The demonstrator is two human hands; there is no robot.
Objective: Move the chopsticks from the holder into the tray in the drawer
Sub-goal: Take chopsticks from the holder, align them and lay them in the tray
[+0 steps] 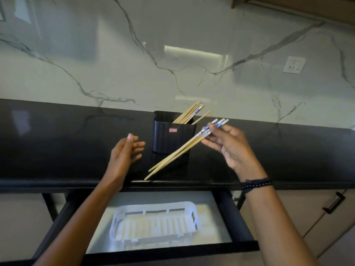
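The right hand (228, 144) pinches a small bundle of chopsticks (178, 150) near their blue-patterned ends, tips slanting down-left over the black countertop (57, 143). The left hand (124, 152) hovers beside the black holder (172, 135), fingers loosely spread. The remaining chopsticks (189, 114) lean in the holder, and the white slatted tray (196, 217) lies in the open drawer (230, 214).

A glossy black stone countertop (57, 143) runs across the whole width of the view, its rounded front edge catching faint reflections. Behind it rises a polished white marble backsplash (96, 54) crossed by thin grey veins, with a bright rectangular reflection of light (192, 52) near its middle. A white square wall socket (294, 64) is set into the backsplash on the right. Below the counter at the right stands a beige cabinet door (326, 231) with a slim black bar handle (334, 205). A brown wooden upper cabinet edge (307, 6) shows in the top right corner.
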